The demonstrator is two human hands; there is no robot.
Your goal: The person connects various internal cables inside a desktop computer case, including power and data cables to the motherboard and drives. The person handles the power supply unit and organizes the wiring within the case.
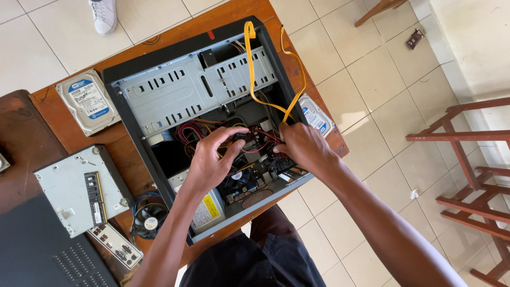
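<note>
Open desktop computer case (159, 101), black frame with grey metal drive cage, laid on its side on a brown wooden table (175, 37); interior exposed to the head camera. Left hand (212, 162) is placed inside the case over the motherboard (255, 183), fingers curled on a bundle of red and black wires (255, 139); what exactly is pinched cannot be told. Right hand (303, 149) is set just beside it, at the case's right wall, fingers bent down among the same wires near the lower end of a yellow flat cable (255, 69); whether that cable is gripped cannot be told. The yellow cable is looped up over the drive cage and out past the case's top edge. A fan (237, 175) is partly seen under the left hand. Power supply with yellow label (208, 210) sits in the case's near corner. Hard drive (87, 101) lies on the table left of the case; a second hard drive (317, 118) lies at its right. Grey optical drive (69, 191) carries a memory stick (95, 197) on top. Loose cooler fan (149, 218) and port plate (116, 244) lie near the table edge. White shoe (103, 15) is seen on the tiled floor.
</note>
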